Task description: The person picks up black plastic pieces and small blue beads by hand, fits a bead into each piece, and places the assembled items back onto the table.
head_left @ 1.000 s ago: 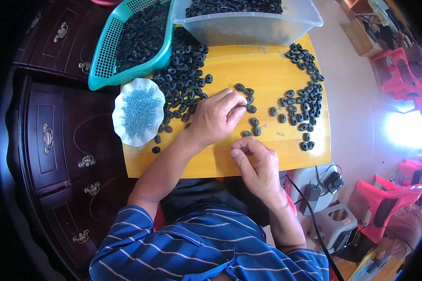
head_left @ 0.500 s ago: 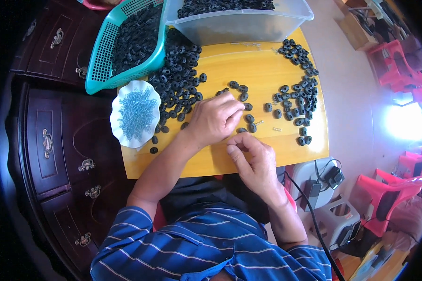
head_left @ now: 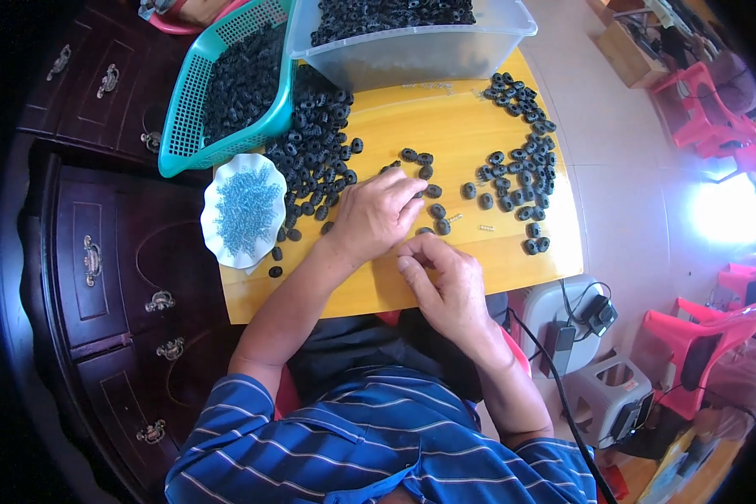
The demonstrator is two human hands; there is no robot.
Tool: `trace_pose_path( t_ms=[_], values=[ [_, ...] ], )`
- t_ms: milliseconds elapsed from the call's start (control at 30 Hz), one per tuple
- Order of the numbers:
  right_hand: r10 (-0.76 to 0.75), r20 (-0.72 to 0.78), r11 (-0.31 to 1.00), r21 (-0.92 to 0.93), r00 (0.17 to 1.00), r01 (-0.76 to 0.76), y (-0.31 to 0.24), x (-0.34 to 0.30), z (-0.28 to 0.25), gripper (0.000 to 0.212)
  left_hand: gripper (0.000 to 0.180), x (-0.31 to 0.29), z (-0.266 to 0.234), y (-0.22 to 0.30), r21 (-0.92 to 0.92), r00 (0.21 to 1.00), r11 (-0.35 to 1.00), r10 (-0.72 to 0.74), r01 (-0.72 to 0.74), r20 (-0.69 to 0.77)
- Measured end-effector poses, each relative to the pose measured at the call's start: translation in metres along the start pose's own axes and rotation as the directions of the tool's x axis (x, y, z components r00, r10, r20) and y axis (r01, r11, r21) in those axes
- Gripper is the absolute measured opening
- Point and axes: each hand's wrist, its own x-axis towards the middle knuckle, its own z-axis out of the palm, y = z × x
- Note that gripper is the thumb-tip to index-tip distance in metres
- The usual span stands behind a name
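Yellow, glossy wood tops the table (head_left: pixel 361 294), and both bare hands are over its near half. The left hand (head_left: pixel 374 208) reaches to the middle, back upward and fingers bent, just beside a loose cluster of black oval pieces (head_left: pixel 437 212); its fingertips are mostly hidden, so I cannot tell whether its grip is closed on anything. Nearer the body, the right hand (head_left: pixel 449 281) has its thumb and forefinger curved toward each other; whether something tiny sits in that grip I cannot tell. Two short pale strips (head_left: pixel 487 228) (too small to make out well) lie to the right of the cluster. At left, a heap of black pieces (head_left: pixel 313 151) spreads beside a white wavy-edged plate (head_left: pixel 209 214), which holds a mound of tiny bluish see-through bits (head_left: pixel 248 210). Another group of black pieces (head_left: pixel 525 178) is scattered along the right side. Across the far side stand a turquoise basket (head_left: pixel 218 158) and a clear plastic bin (head_left: pixel 412 59), both holding many black pieces. Dark wooden drawers (head_left: pixel 118 227) are on the left; a grey stool (head_left: pixel 609 382) and pink chairs (head_left: pixel 685 336) are on the right.
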Motion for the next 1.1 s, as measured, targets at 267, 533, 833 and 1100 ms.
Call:
trace_pose_path(
  t_ms=[267,533,833,1100],
  values=[
    [-0.013,0.001,1.0,0.009,1.0,0.013,0.0008,-0.0001,0.0014,0.011,0.019,-0.0033,-0.0035,0.0043,-0.032,0.998,0.998,-0.053,0.054,0.032],
    [0.007,0.008,0.999,0.032,1.0,-0.007,0.0009,-0.0002,0.003,0.012,0.02,-0.0032,-0.0048,0.0035,0.016,0.997,0.999,-0.039,0.038,0.06],
    [0.006,0.007,1.0,0.025,1.0,-0.006,-0.0001,-0.0003,0.0011,0.012,0.016,-0.0034,-0.0056,-0.0011,0.075,0.995,0.997,-0.023,0.016,0.097],
    [0.059,-0.032,0.994,0.098,0.998,-0.056,0.0003,0.0009,-0.0015,0.008,0.01,-0.0058,-0.0094,-0.0017,-0.1,0.998,0.993,-0.052,0.056,0.04]
  ],
)
